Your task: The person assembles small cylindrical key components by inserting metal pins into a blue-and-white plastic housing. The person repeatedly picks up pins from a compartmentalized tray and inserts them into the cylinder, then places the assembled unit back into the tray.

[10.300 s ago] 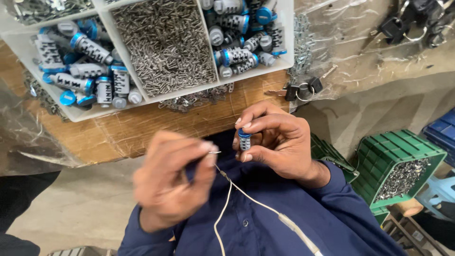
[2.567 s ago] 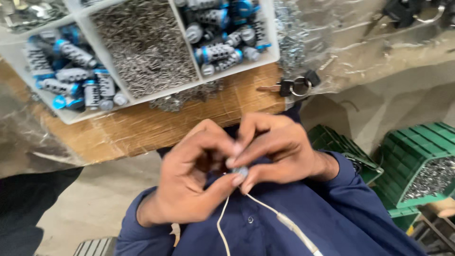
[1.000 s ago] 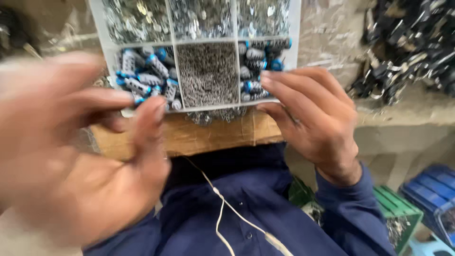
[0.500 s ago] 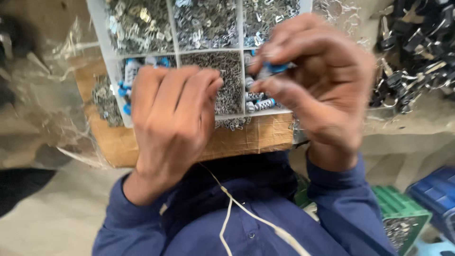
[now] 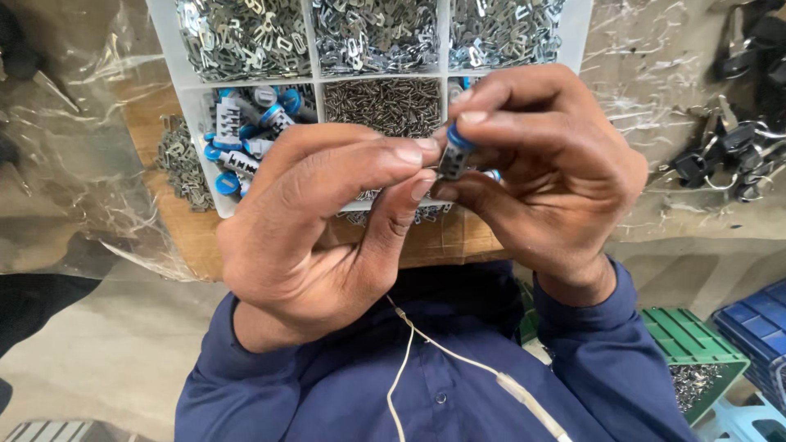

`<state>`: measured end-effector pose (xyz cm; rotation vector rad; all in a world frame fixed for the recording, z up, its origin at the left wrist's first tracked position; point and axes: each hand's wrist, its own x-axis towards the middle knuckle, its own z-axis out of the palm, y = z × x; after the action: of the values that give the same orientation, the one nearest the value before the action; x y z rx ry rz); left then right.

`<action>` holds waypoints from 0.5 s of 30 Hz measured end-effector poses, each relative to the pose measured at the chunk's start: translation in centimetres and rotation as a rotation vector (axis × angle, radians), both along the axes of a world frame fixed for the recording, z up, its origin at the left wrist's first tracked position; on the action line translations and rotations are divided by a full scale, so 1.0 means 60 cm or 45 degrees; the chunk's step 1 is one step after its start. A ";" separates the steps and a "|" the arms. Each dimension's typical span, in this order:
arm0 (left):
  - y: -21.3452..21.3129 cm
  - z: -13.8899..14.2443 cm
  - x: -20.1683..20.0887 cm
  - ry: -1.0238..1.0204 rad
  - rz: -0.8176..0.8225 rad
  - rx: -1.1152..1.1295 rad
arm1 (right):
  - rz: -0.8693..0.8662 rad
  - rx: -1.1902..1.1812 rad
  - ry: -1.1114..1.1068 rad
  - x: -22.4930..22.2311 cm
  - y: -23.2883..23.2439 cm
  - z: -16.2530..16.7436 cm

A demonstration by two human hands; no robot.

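The right hand (image 5: 548, 172) pinches a small blue-capped cylinder (image 5: 453, 155) between thumb and forefinger, raised close above the tray (image 5: 246, 82), probably so fine work shows clearly. The left hand (image 5: 319, 221) closes thumb and forefinger against the cylinder's side, perhaps on a tiny part; I cannot tell.

head view, looking down, close in
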<state>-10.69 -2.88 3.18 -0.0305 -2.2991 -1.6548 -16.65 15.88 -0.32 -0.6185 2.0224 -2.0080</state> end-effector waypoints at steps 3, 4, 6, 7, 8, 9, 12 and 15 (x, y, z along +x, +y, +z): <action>0.005 0.000 0.001 -0.038 0.004 0.067 | -0.040 -0.024 -0.020 0.003 0.000 -0.003; 0.006 -0.001 0.000 -0.032 -0.001 0.051 | -0.065 -0.054 -0.069 0.006 0.000 -0.002; 0.010 -0.005 0.001 -0.038 -0.001 0.057 | -0.086 -0.042 -0.090 0.007 0.001 -0.001; 0.011 -0.006 0.002 -0.047 0.008 0.075 | -0.078 -0.004 -0.060 0.004 0.003 0.000; 0.012 -0.008 0.003 -0.046 0.012 0.084 | -0.074 0.020 -0.035 0.004 0.003 0.000; 0.013 -0.010 0.004 -0.046 0.016 0.093 | -0.071 0.044 -0.010 0.003 0.003 0.000; 0.014 -0.017 0.007 -0.018 0.026 0.085 | -0.055 0.059 0.062 0.001 0.002 0.000; 0.014 -0.021 0.009 -0.009 0.027 0.083 | -0.035 0.096 0.144 -0.001 0.000 0.002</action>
<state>-10.17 -2.05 1.92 0.0145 -2.2417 -1.7207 -16.71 15.87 -0.18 -0.7071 2.1715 -1.9423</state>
